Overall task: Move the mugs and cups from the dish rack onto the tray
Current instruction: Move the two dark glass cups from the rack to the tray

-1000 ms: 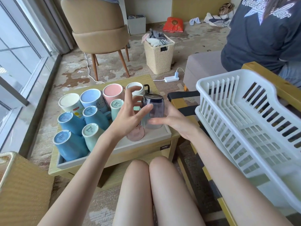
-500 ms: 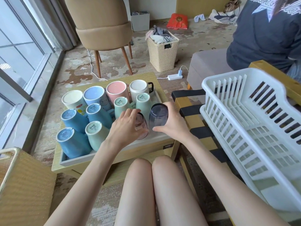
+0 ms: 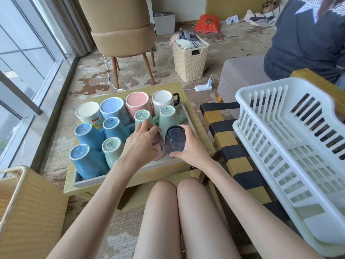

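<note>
A grey tray (image 3: pixel 87 181) on a low wooden table holds several upside-down mugs in blue, mint, pink, cream and white. At its near right corner stand two upturned glass cups. My left hand (image 3: pixel 141 144) is wrapped over the pink glass cup (image 3: pixel 159 149), hiding most of it. My right hand (image 3: pixel 192 146) grips the dark purple glass cup (image 3: pixel 175 140) from its right side, the cup resting on the tray. The white plastic dish rack (image 3: pixel 291 139) sits to the right with nothing visible inside it.
The low wooden table (image 3: pixel 202 139) carries the tray. A black-and-yellow woven stool (image 3: pixel 224 135) holds the rack. A wicker box (image 3: pixel 28 208) is at near left, a tan chair (image 3: pixel 121 32) and laundry basket (image 3: pixel 189 58) behind. A seated person (image 3: pixel 306 38) is at far right.
Both hands lowered the two glass cups onto the tray's near right corner. The purple cup, held up a second ago, now stands beside the pink one.
</note>
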Motion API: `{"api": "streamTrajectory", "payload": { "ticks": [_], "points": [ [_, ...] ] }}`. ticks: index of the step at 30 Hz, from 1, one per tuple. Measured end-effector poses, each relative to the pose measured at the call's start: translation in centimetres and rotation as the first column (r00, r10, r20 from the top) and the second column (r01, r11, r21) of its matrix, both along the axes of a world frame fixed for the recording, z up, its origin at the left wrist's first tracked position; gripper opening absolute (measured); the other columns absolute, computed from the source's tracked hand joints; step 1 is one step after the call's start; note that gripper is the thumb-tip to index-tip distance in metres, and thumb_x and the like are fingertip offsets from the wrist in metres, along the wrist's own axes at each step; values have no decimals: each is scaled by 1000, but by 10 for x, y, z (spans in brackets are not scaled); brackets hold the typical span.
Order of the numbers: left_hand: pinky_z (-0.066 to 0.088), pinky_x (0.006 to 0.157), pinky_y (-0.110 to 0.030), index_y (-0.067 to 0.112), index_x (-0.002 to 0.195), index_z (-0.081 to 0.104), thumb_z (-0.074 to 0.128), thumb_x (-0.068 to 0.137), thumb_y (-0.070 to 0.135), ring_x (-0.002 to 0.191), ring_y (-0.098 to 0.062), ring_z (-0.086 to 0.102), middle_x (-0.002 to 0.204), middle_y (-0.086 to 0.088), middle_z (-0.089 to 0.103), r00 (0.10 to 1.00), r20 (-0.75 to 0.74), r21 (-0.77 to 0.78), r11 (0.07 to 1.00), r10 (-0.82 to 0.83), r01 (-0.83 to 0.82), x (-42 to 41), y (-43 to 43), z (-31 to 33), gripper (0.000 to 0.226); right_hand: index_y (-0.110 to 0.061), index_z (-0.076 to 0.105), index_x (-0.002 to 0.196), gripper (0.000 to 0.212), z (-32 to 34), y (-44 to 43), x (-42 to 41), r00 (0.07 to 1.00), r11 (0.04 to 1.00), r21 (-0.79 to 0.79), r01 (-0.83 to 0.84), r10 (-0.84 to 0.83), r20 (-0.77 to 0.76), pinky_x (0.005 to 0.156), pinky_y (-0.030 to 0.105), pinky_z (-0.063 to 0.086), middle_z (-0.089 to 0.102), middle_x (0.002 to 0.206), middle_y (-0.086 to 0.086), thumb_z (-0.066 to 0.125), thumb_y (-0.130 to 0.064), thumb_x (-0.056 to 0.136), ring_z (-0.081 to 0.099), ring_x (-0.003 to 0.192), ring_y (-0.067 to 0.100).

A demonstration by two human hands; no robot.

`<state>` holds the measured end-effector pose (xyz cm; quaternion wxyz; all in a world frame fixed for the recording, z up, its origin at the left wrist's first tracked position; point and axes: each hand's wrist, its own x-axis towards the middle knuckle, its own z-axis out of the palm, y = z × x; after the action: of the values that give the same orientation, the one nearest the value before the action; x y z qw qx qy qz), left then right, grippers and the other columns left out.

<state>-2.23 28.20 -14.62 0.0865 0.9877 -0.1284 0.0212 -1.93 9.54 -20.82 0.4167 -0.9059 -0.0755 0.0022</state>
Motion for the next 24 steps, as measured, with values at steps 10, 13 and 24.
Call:
{"api": "streamTrajectory", "payload": {
  "ticks": [10,13,24],
  "points": [
    [48,74,-34,30,137,49,72,76,28,124,-22,43,134,2,40,1000,-13,-40,999,21,-21,-4,15,-2,65,-31,28,141,88,7,4,-2,999,999,1,-35,35,-8,102,45,46,46,145,-6,82,-40,72,50,128,21],
    [47,75,-35,31,137,50,74,76,30,124,-22,43,133,2,41,1000,-6,-60,998,26,-26,-4,16,-3,66,-32,26,142,89,6,5,-2,999,999,-15,-31,31,-6,102,47,45,44,148,-5,81,-41,73,48,130,22],
    [41,70,-31,30,136,51,70,78,35,122,-23,43,131,3,43,998,42,-50,998,47,-45,-7,12,-6,61,-25,22,142,87,4,7,-1,1000,997,-72,5,-7,-20,99,48,48,47,146,0,78,-41,77,53,126,26]
  ]
}}
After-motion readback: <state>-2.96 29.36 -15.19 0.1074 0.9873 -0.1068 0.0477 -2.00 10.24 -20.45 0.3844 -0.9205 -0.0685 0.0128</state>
